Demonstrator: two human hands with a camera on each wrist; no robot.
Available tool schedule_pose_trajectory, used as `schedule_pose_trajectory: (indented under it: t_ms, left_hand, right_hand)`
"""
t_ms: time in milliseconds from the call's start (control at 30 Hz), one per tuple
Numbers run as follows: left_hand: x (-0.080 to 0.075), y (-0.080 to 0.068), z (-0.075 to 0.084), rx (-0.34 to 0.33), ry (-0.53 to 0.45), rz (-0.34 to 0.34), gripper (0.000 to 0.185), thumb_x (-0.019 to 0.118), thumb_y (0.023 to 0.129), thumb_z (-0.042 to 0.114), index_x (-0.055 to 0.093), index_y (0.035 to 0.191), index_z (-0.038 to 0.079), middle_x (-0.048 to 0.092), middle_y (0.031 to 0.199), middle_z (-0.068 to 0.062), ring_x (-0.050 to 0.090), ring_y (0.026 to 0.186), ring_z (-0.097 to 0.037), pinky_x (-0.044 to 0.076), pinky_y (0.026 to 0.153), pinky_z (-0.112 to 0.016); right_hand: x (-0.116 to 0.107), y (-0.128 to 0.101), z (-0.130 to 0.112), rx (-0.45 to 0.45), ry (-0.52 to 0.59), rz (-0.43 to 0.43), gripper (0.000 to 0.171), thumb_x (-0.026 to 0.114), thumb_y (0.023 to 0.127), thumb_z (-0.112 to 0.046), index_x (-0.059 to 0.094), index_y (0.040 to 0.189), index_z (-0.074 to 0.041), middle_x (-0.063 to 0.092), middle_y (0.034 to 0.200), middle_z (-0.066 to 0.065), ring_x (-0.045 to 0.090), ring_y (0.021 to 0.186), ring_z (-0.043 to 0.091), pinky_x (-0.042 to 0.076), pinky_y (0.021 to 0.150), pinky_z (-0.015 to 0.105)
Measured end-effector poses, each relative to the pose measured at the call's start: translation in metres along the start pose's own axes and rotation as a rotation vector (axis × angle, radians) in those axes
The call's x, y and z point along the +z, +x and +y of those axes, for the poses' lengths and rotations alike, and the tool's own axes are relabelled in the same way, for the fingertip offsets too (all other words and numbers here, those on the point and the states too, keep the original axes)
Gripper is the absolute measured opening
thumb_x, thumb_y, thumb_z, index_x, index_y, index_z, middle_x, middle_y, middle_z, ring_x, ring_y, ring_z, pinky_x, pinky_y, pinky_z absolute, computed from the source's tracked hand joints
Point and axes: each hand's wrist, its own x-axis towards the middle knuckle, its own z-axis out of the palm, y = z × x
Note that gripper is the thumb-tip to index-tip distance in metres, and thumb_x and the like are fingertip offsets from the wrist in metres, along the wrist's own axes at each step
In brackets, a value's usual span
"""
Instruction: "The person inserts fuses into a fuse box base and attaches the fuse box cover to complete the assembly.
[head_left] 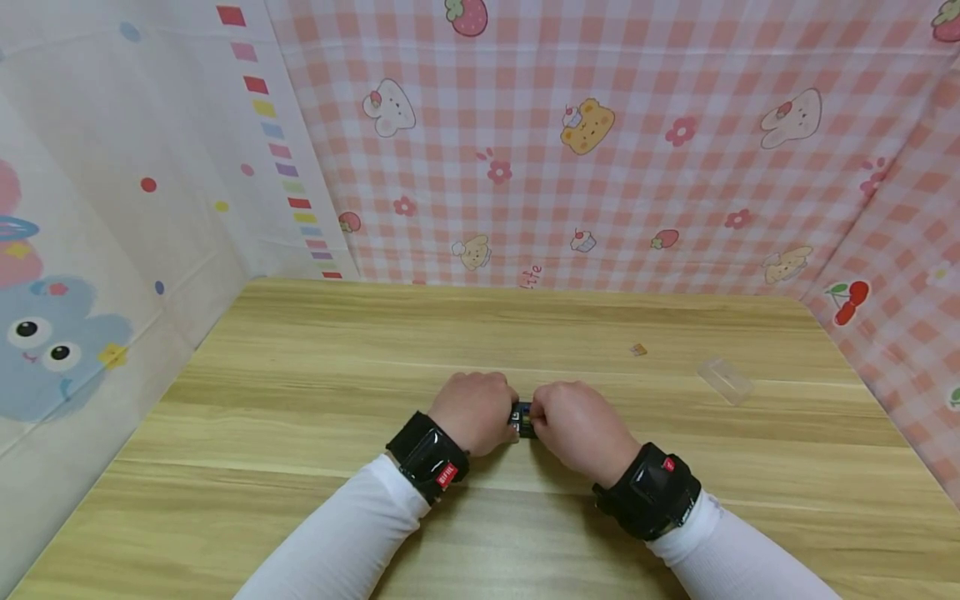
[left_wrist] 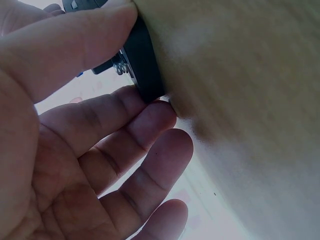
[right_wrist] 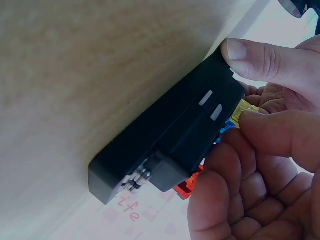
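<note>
A small black plastic block (head_left: 522, 419) sits low over the wooden table (head_left: 300, 375), held between both hands. My left hand (head_left: 480, 410) pinches its left end; in the left wrist view the thumb (left_wrist: 85, 40) lies over the block (left_wrist: 142, 65) and the fingers curl under it. My right hand (head_left: 572, 422) grips the other end. The right wrist view shows that thumb (right_wrist: 260, 57) on the block's (right_wrist: 170, 135) upper edge. Yellow, blue and red pieces (right_wrist: 245, 107) sit in its far face, beside small metal screws (right_wrist: 137, 179).
A clear plastic cover (head_left: 724, 380) lies on the table to the right. A tiny orange bit (head_left: 638, 349) lies farther back. A pink checked cloth (head_left: 600, 167) walls the back and right; a white cartoon cloth (head_left: 112, 208) walls the left.
</note>
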Motion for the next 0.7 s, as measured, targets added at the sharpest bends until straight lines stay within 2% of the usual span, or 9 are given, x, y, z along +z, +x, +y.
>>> schedule_pose_trajectory:
  t_ms: [333, 700]
  left_hand:
    - [0.0001, 0.0011, 0.0000, -0.006, -0.004, -0.009, 0.026, 0.089, 0.082, 0.043, 0.077, 0.088, 0.020, 0.068, 0.087, 0.003, 0.059, 0.072, -0.015, 0.051, 0.072, -0.037]
    - [0.0000, 0.0016, -0.0001, -0.003, -0.007, -0.012, 0.026, 0.089, 0.082, 0.042, 0.077, 0.087, 0.020, 0.068, 0.087, 0.003, 0.058, 0.071, -0.014, 0.048, 0.068, -0.034]
  right_hand:
    - [-0.0002, -0.0005, -0.0001, 0.002, 0.000, -0.009, 0.018, 0.076, 0.091, -0.004, 0.073, 0.076, -0.013, 0.063, 0.069, -0.007, 0.050, 0.059, 0.008, 0.040, 0.054, 0.022]
    - [0.0000, 0.0000, -0.0007, 0.018, 0.005, -0.017, 0.016, 0.078, 0.091, -0.006, 0.075, 0.077, -0.013, 0.061, 0.068, -0.009, 0.050, 0.058, 0.008, 0.039, 0.054, 0.023]
